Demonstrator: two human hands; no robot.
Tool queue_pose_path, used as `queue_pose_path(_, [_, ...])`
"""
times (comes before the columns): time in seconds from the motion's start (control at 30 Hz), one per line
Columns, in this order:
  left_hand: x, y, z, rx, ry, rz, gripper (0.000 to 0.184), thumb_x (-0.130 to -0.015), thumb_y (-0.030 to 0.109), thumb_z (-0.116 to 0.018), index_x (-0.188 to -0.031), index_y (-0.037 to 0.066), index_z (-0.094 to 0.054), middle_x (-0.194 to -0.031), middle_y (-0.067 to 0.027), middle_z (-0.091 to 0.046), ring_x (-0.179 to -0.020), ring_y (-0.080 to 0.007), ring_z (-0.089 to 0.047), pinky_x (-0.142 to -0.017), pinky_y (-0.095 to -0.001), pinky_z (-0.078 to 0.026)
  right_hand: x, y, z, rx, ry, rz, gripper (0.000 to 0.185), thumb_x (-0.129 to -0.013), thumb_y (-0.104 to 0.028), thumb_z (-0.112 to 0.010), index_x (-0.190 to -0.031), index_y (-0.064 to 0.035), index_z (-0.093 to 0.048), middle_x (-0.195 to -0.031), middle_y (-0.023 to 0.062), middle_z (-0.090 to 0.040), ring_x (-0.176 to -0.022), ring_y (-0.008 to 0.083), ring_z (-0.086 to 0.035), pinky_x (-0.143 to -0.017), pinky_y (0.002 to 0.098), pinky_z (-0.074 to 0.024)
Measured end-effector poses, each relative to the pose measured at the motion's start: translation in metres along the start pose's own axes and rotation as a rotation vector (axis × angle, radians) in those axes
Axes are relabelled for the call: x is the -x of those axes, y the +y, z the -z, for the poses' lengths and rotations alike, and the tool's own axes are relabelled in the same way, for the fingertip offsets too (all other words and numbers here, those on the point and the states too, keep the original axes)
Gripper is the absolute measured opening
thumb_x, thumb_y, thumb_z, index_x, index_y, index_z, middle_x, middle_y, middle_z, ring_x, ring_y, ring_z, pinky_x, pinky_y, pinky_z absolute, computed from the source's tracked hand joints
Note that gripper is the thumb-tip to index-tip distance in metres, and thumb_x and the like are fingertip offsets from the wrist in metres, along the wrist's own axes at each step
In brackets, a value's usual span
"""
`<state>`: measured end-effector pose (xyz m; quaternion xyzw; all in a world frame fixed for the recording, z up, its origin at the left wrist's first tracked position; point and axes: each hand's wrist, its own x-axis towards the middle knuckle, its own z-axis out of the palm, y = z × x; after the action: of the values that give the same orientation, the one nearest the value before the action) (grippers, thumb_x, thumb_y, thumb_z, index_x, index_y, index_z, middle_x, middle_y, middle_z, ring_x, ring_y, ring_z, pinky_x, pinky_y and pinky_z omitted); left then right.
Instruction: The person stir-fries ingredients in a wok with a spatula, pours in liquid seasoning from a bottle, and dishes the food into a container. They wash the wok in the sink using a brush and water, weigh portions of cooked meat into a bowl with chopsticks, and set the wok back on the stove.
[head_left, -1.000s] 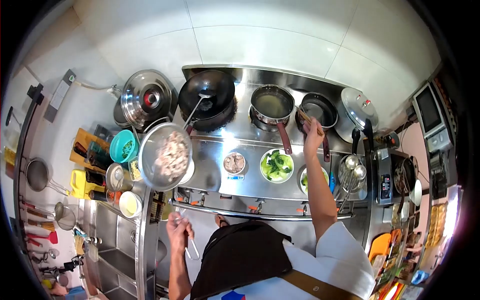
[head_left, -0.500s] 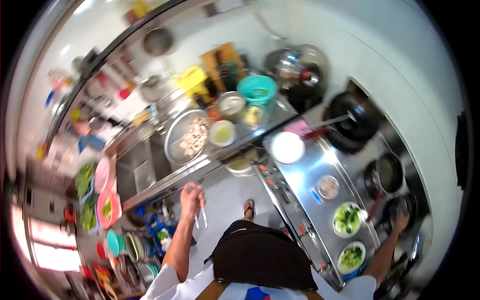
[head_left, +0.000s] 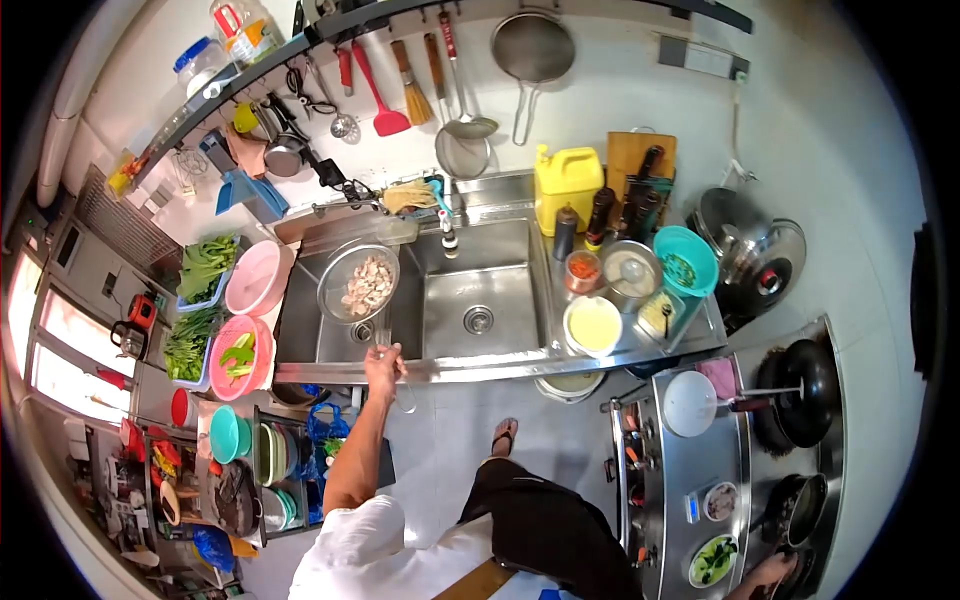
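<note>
My left hand (head_left: 382, 366) is closed around the wire handle of a mesh strainer (head_left: 330, 292), with the handle's loop end showing below my fist. Pale chopped pieces (head_left: 368, 286) lie in the strainer, which is over the left basin of the steel sink (head_left: 400, 372). At the lower right, my right hand (head_left: 773, 569) is at a dark pan (head_left: 797, 572) on the stove. Its fingers look bunched, but what they grip is not distinct. A plate of green vegetables (head_left: 712, 562) lies to the left of that hand.
Right of the sink stand a yellow jug (head_left: 567, 185), a bowl of pale yellow liquid (head_left: 593, 327) and a teal bowl (head_left: 686, 258). A black wok (head_left: 808, 392) and another pan (head_left: 803, 508) sit along the stove. Pink baskets (head_left: 258, 278) stand at the left.
My view has turned left, so the sink is more central and the stove has shifted towards the lower right. The strainer is now over the left basin, still in my left hand.
</note>
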<state>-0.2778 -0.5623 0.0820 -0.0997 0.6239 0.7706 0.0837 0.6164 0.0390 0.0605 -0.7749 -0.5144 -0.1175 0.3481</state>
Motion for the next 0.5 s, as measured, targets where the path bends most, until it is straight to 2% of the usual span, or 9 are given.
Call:
queue_pose_path(0.07, [-0.065, 0.004, 0.036, -0.020, 0.030, 0.043, 0.030, -0.087, 0.006, -0.070, -0.096, 0.012, -0.042, -0.061, -0.0051, -0.057, -0.043, -0.0175, -0.053, -0.040, -0.0311, -0.045, 0.025, -0.040, 0.006, 0.120, -0.038, 0.116, 0.046, -0.096, -0.024, -0.053, -0.138, -0.0051, -0.056, -0.133, 0.0179, -0.061, -0.115, 0.0383, -0.061, -0.093, 0.0435, -0.0493])
queue_pose_path(0.1, [-0.092, 0.004, 0.051, -0.024, 0.062, 0.056, 0.027, -0.087, 0.004, -0.067, -0.094, 0.011, -0.042, -0.060, -0.0052, -0.056, -0.043, -0.0174, -0.052, -0.039, -0.0310, -0.045, 0.034, -0.066, 0.015, 0.201, -0.134, 0.040, 0.048, -0.095, -0.025, -0.052, -0.139, -0.0043, -0.054, -0.136, 0.0193, -0.059, -0.117, 0.0394, -0.059, -0.094, 0.0439, -0.0483])
queue_pose_path(0.13, [-0.117, 0.004, 0.069, -0.049, -0.005, 0.054, 0.026, -0.087, 0.005, -0.068, -0.093, 0.010, -0.043, -0.060, -0.0054, -0.056, -0.042, -0.0174, -0.053, -0.038, -0.0304, -0.044, 0.043, -0.096, 0.025, 0.190, -0.157, 0.063, 0.048, -0.096, -0.025, -0.052, -0.139, -0.0038, -0.053, -0.136, 0.0200, -0.058, -0.118, 0.0394, -0.059, -0.095, 0.0437, -0.0479])
queue_pose_path(0.23, [-0.174, 0.010, 0.104, -0.140, 0.002, 0.114, 0.026, -0.087, 0.006, -0.070, -0.091, 0.009, -0.044, -0.060, -0.0062, -0.057, -0.043, -0.0176, -0.055, -0.038, -0.0293, -0.044, 0.063, -0.168, 0.053, 0.180, -0.237, 0.174, 0.049, -0.097, -0.023, -0.049, -0.140, 0.0000, -0.050, -0.138, 0.0230, -0.055, -0.123, 0.0393, -0.055, -0.101, 0.0414, -0.0446])
queue_pose_path(0.27, [-0.194, 0.009, 0.119, -0.182, -0.026, 0.157, 0.025, -0.088, 0.006, -0.070, -0.090, 0.009, -0.045, -0.060, -0.0061, -0.058, -0.043, -0.0175, -0.055, -0.038, -0.0292, -0.044, 0.067, -0.183, 0.062, 0.145, -0.252, 0.295, 0.049, -0.097, -0.019, -0.050, -0.141, 0.0024, -0.048, -0.139, 0.0246, -0.054, -0.127, 0.0388, -0.053, -0.106, 0.0395, -0.0410])
queue_pose_path(0.43, [-0.249, -0.001, 0.161, -0.265, -0.161, 0.217, 0.024, -0.087, 0.008, -0.069, -0.089, 0.010, -0.045, -0.061, -0.0057, -0.058, -0.043, -0.0171, -0.056, -0.037, -0.0303, -0.045, 0.061, -0.218, 0.066, 0.054, -0.284, 0.457, 0.051, -0.093, -0.008, -0.050, -0.142, 0.0044, -0.045, -0.140, 0.0255, -0.053, -0.129, 0.0368, -0.052, -0.109, 0.0386, -0.0386])
queue_pose_path(0.5, [-0.259, -0.009, 0.171, -0.297, -0.055, 0.248, 0.025, -0.087, 0.008, -0.070, -0.089, 0.011, -0.045, -0.061, -0.0053, -0.058, -0.043, -0.0170, -0.056, -0.036, -0.0302, -0.044, 0.064, -0.239, 0.072, 0.075, -0.319, 0.487, 0.051, -0.093, -0.006, -0.049, -0.142, 0.0053, -0.044, -0.140, 0.0255, -0.053, -0.129, 0.0365, -0.052, -0.108, 0.0384, -0.0396])
